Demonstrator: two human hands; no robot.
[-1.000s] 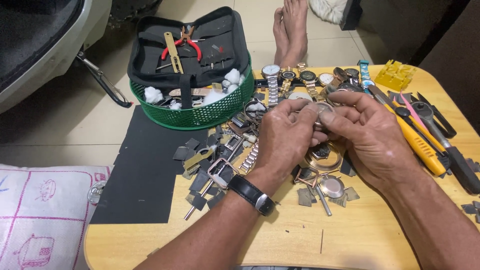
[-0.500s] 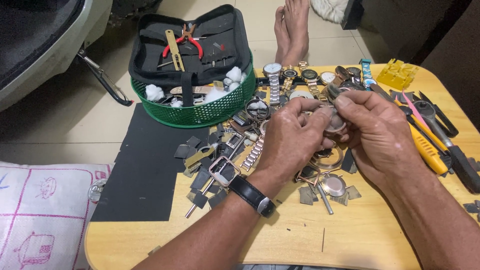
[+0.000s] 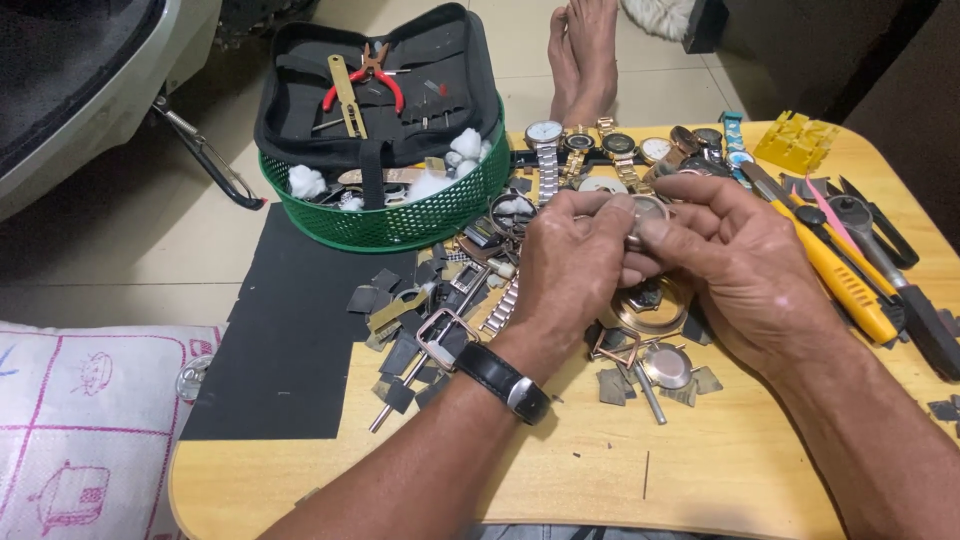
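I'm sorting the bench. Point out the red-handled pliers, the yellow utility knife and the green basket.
red-handled pliers (image 3: 372, 82): head view, on the red handles.
yellow utility knife (image 3: 838, 280): head view, middle of the yellow body.
green basket (image 3: 400, 222): head view, front mesh wall.

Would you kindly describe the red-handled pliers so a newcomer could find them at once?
Start at the green basket at the table's far left edge, with an open black tool case resting on it. The red-handled pliers lie in the case beside a yellow-metal tool; nothing else there has red handles.
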